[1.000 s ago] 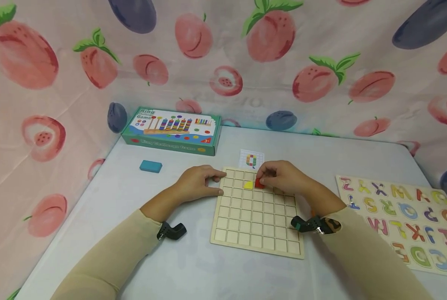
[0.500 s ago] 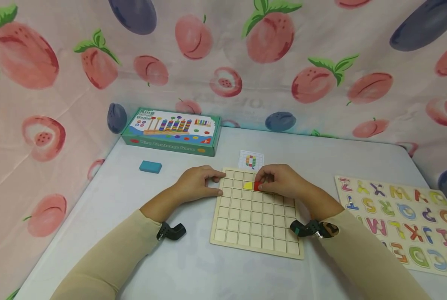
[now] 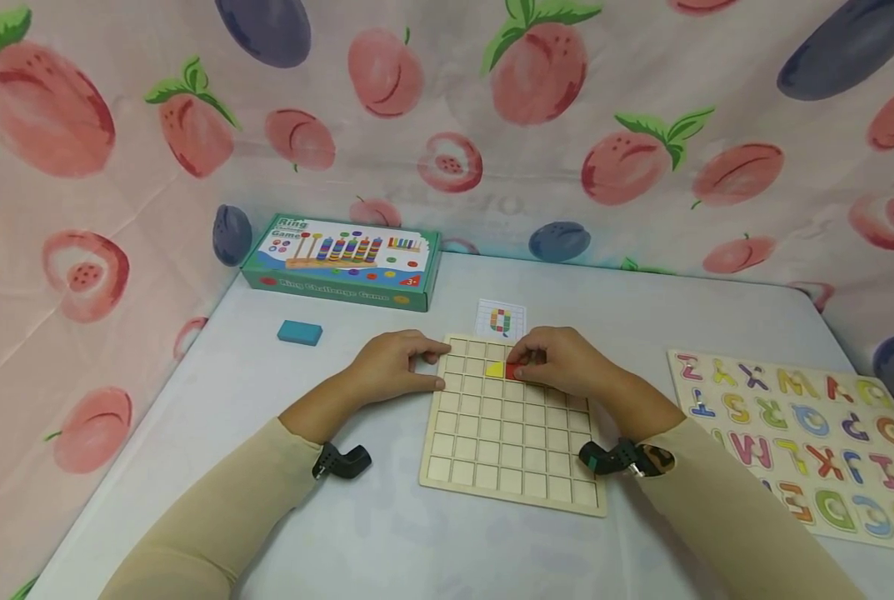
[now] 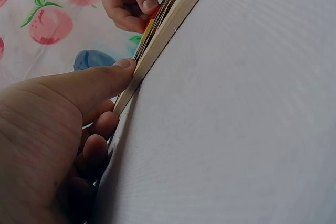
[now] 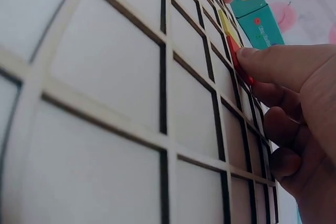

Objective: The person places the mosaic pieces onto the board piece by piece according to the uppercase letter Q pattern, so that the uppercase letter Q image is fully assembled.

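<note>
A pale wooden grid board (image 3: 495, 454) lies in front of me. Thumb and index finger of my left hand (image 3: 394, 365) touch its left edge near the far corner; the left wrist view has the thumb (image 4: 113, 77) against the board's side. My right hand (image 3: 562, 360) pinches a red square tile (image 3: 513, 372) in the second row from the far edge. The right wrist view shows the tile (image 5: 232, 51) under the thumb, low against the grid. Just left of it, a yellow piece (image 3: 495, 369) with a slanted corner sits in a cell. The fingers partly hide the red tile.
Behind the board lies a small card (image 3: 501, 317) printed with a coloured Q. A green game box (image 3: 342, 262) stands at the back left, with a blue block (image 3: 300, 332) before it. On the right is an alphabet puzzle board (image 3: 780, 417).
My right hand has shifted slightly left and settled with the red tile, right beside the yellow piece. The left hand stays at the board's edge.
</note>
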Motion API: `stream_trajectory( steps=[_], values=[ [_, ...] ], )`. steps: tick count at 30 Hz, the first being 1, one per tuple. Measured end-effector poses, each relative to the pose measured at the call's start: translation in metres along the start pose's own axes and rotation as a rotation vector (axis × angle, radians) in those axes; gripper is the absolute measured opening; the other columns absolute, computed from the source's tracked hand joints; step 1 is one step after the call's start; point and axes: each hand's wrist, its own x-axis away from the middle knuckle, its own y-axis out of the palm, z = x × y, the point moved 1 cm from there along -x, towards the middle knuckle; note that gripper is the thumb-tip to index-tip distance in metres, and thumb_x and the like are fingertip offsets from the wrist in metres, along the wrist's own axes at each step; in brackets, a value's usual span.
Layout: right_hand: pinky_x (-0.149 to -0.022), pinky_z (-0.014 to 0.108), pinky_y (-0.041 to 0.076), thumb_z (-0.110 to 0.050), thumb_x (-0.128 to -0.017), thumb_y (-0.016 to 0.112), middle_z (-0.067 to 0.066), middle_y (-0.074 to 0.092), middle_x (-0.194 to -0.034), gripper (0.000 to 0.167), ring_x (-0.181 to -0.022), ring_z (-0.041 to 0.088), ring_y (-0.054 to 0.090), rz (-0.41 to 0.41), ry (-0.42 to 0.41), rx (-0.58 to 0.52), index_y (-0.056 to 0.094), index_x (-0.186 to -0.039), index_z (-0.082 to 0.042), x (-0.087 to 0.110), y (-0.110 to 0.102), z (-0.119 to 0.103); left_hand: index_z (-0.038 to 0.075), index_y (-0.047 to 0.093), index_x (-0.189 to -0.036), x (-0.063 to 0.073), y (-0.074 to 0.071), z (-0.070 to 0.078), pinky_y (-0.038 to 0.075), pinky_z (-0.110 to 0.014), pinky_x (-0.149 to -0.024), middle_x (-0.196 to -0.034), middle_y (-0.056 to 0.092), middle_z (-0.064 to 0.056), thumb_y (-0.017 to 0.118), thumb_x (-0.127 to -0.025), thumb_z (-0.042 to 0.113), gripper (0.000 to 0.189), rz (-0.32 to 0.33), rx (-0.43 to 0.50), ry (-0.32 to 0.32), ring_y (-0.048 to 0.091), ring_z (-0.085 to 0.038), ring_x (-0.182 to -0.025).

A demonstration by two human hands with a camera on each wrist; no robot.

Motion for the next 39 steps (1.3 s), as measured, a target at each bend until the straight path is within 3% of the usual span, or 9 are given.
stream_trajectory(
  steps=[11,17,39],
  values=[
    [-0.079,0.033,0.052,-0.018,-0.095,0.084,-0.007,0.074,-0.106,0.024,-0.089,0.01,0.062,0.032,-0.056,0.063,0.085,-0.118,-0.016,0.005,0.0,-0.002,0.019,0.076,-0.135,0.002,0.001,-0.001,0.046,-0.03,-0.07,-0.102,0.067,0.012,0.091,-0.087,0.039,0.054,-0.002,0.001,-0.022,0.054,-0.009,-0.074],
    [-0.073,0.033,0.049,-0.017,-0.097,0.081,-0.006,0.074,-0.105,0.022,-0.083,0.014,0.059,0.054,-0.061,0.006,0.083,-0.119,-0.012,0.01,-0.007,-0.005,0.019,0.077,-0.134,0.003,0.001,-0.002,0.047,-0.03,-0.069,-0.102,0.067,0.011,0.091,-0.087,0.038,0.053,0.02,0.009,-0.004,0.054,-0.007,-0.073],
    [-0.066,0.028,0.051,-0.016,-0.097,0.08,-0.007,0.073,-0.102,0.026,-0.081,0.017,0.061,0.044,0.041,0.02,0.08,-0.123,-0.012,0.07,-0.05,0.031,0.019,0.076,-0.135,0.0,0.002,0.0,0.046,-0.03,-0.069,-0.103,0.067,0.011,0.091,-0.087,0.038,0.054,0.007,0.008,0.002,0.054,-0.008,-0.073]
  ],
)
